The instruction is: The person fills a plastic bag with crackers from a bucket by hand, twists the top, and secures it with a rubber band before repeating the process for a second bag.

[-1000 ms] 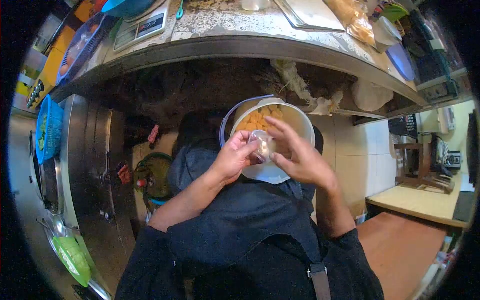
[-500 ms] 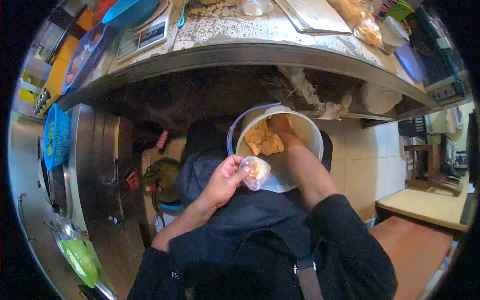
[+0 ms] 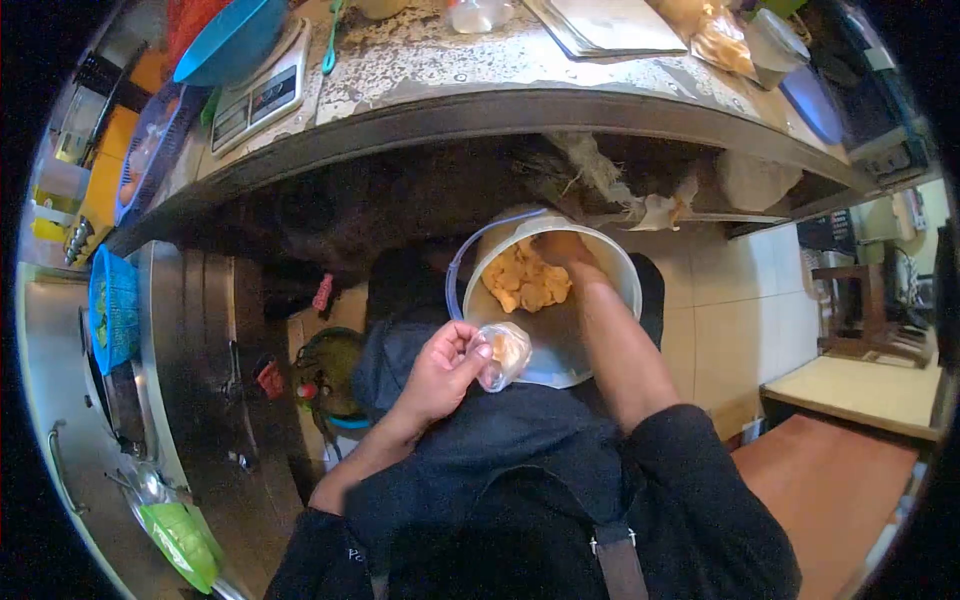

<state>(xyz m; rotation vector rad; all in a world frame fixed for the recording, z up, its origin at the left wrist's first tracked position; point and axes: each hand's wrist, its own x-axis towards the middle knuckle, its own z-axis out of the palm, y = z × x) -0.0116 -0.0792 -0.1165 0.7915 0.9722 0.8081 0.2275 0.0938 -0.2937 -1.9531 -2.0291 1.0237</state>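
My left hand [image 3: 450,368] pinches a small clear plastic bag [image 3: 508,354] between thumb and fingers, just over the near left rim of a white bucket [image 3: 638,290]. Something pale orange shows through the plastic. The bucket tilts toward me between my legs, with a blue handle hanging on its left side. Inside lies a lumpy orange mass [image 3: 525,280] that looks soft. My right hand [image 3: 565,252] reaches deep into the bucket at the far side of this mass. Its fingers are hidden in shadow and behind the lumps.
A worn counter [image 3: 420,80] crosses in front, above the bucket. On it are a kitchen scale [image 3: 262,100], a blue bowl [image 3: 232,42], papers [image 3: 610,25] and a plastic tub [image 3: 775,50]. Steel cabinets [image 3: 210,340] stand at left. An orange-brown surface [image 3: 820,500] lies at right.
The view has shifted slightly, so the counter items appear further left. The plastic bag has turned a little in my left hand. My right hand stays inside the bucket.
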